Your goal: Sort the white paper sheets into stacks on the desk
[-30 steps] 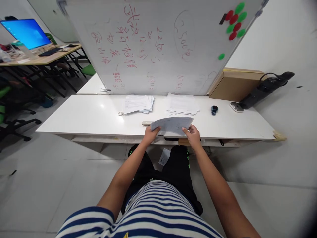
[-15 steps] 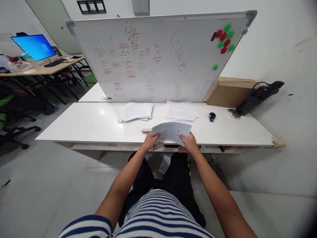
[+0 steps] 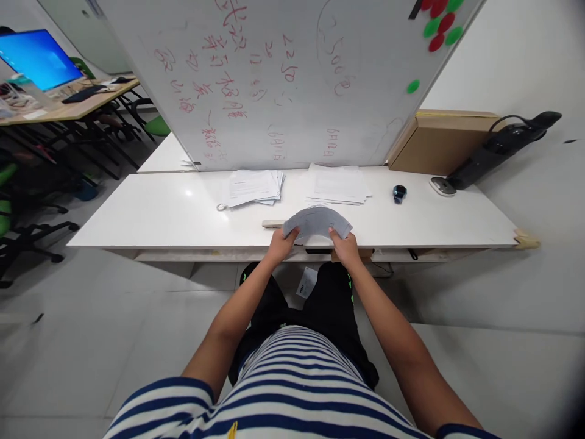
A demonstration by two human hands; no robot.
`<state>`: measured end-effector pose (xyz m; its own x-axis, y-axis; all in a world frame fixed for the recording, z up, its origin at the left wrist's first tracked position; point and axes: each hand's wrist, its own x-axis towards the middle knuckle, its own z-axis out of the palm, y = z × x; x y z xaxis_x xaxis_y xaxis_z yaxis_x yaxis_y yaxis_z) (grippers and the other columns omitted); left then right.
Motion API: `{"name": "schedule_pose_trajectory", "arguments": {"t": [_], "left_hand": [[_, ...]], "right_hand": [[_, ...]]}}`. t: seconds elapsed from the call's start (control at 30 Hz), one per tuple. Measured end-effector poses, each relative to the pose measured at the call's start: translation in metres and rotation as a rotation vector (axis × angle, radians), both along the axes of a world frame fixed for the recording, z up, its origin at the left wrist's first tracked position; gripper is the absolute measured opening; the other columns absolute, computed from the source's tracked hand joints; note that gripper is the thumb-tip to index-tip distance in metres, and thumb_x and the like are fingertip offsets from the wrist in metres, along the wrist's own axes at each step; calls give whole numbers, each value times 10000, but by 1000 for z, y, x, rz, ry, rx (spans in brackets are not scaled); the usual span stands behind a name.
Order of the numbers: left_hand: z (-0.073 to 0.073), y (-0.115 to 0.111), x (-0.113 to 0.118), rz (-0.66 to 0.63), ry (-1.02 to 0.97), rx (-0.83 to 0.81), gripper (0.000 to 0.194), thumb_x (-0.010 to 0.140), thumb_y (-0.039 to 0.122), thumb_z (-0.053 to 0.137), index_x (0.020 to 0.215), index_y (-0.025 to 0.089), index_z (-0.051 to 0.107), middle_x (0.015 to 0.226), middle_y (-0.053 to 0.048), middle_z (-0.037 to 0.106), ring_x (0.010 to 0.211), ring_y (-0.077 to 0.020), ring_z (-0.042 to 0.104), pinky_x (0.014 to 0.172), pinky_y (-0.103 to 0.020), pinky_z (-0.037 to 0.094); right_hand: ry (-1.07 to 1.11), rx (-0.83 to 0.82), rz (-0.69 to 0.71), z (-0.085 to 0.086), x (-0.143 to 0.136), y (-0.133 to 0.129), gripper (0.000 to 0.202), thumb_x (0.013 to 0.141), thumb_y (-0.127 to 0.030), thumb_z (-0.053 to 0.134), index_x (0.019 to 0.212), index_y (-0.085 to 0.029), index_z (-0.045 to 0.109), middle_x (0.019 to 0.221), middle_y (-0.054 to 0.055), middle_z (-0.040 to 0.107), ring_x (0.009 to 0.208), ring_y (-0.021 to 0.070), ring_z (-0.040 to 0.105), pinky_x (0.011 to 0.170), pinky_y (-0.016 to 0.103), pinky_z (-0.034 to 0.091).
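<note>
A sheaf of printed paper sheets (image 3: 315,221) is bent into an upward arch above the desk's front edge. At its left end my left hand (image 3: 282,245) is closed on it, thumb on the near face. My right hand (image 3: 345,247) grips the opposite end in the same way. Just left of the sheets lies a pale, narrow stapler-like object (image 3: 273,224), partly covered by them. Behind are two stacks of paper, a left stack (image 3: 253,188) and a right stack (image 3: 338,184), both lying on the white desk (image 3: 183,213).
A whiteboard (image 3: 292,91) with red writing leans at the desk's back. To the right are a smartwatch (image 3: 399,194), a computer mouse (image 3: 442,186), a black bottle (image 3: 498,149) and a cardboard box (image 3: 445,146). A ring-like item (image 3: 222,207) lies beside the left stack.
The sheets, fairly flat and tilted before, are now bowed into a stronger arch between both hands. My view has tipped downward, so the desk and whiteboard sit higher.
</note>
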<state>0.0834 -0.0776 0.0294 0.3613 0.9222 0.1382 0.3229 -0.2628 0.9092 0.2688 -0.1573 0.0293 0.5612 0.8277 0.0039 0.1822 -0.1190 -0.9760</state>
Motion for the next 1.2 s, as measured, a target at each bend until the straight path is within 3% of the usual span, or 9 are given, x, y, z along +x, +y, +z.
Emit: {"name": "schedule_pose_trajectory", "arguments": {"t": [0.17, 0.33, 0.4, 0.47, 0.6, 0.73, 0.87, 0.97, 1.2], "left_hand": [[2, -4, -3, -10, 46, -3, 410, 885, 500, 471, 1001, 161, 671, 992, -59, 699, 1007, -262, 620, 864, -372, 501], [21, -13, -13, -163, 129, 1, 367, 886, 475, 486, 1074, 206, 648, 1040, -44, 691, 978, -233, 631, 826, -333, 510], [28, -10, -17, -169, 141, 48, 380, 914, 455, 445, 1181, 224, 588, 1053, -46, 683, 936, -204, 638, 790, -310, 513], [31, -1, -19, -83, 147, 137, 390, 951, 422, 372, 1236, 215, 538, 1044, -59, 677, 916, -182, 634, 800, -307, 506], [27, 31, -20, 96, 372, 381, 398, 973, 391, 294, 1170, 201, 583, 1165, -96, 627, 1137, -234, 535, 981, -401, 418], [16, 60, -17, 65, 599, 374, 461, 963, 427, 290, 1297, 182, 493, 1387, -110, 479, 1327, -263, 369, 1087, -448, 317], [9, 72, -16, -15, 648, 312, 557, 961, 445, 270, 1429, 146, 321, 1496, -118, 334, 1404, -257, 250, 1140, -425, 240], [9, 72, -18, -63, 643, 324, 565, 964, 448, 246, 1437, 146, 310, 1502, -111, 326, 1409, -246, 240, 1149, -407, 221], [13, 69, -22, -121, 629, 341, 550, 966, 451, 238, 1417, 160, 360, 1477, -91, 378, 1392, -217, 285, 1145, -380, 229]], "right_hand": [[-177, -47, 32, -7, 1, -11, 486, 825, -489, 509, 1097, -114, 657, 1129, 147, 675, 1092, 274, 595, 949, 386, 438], [-338, -161, 52, -13, 2, -60, 491, 825, -511, 508, 1075, -121, 669, 1025, 171, 700, 1025, 319, 628, 868, 410, 481], [-244, -235, 49, -18, -2, -86, 488, 808, -517, 537, 1075, -126, 660, 925, 155, 713, 867, 306, 674, 724, 381, 527], [-59, -287, 32, -26, -9, -109, 491, 799, -514, 556, 1102, -134, 624, 833, 119, 707, 649, 255, 674, 540, 333, 521], [279, -320, -78, -38, -20, -133, 430, 741, -469, 646, 996, -127, 593, 657, 46, 651, 414, 161, 564, 337, 254, 400], [487, -283, -166, -32, -24, -132, 386, 679, -408, 723, 920, -138, 590, 650, 18, 638, 367, 90, 468, 290, 210, 317], [557, -268, -121, -14, -25, -115, 377, 668, -358, 738, 944, -140, 603, 706, 19, 648, 386, 60, 423, 280, 190, 290], [545, -283, -66, -9, -25, -100, 374, 681, -333, 730, 976, -137, 609, 718, 22, 649, 392, 55, 414, 284, 183, 296], [492, -343, 11, -15, -31, -76, 373, 698, -324, 714, 1006, -132, 629, 711, 31, 662, 389, 64, 440, 304, 186, 331]]}}
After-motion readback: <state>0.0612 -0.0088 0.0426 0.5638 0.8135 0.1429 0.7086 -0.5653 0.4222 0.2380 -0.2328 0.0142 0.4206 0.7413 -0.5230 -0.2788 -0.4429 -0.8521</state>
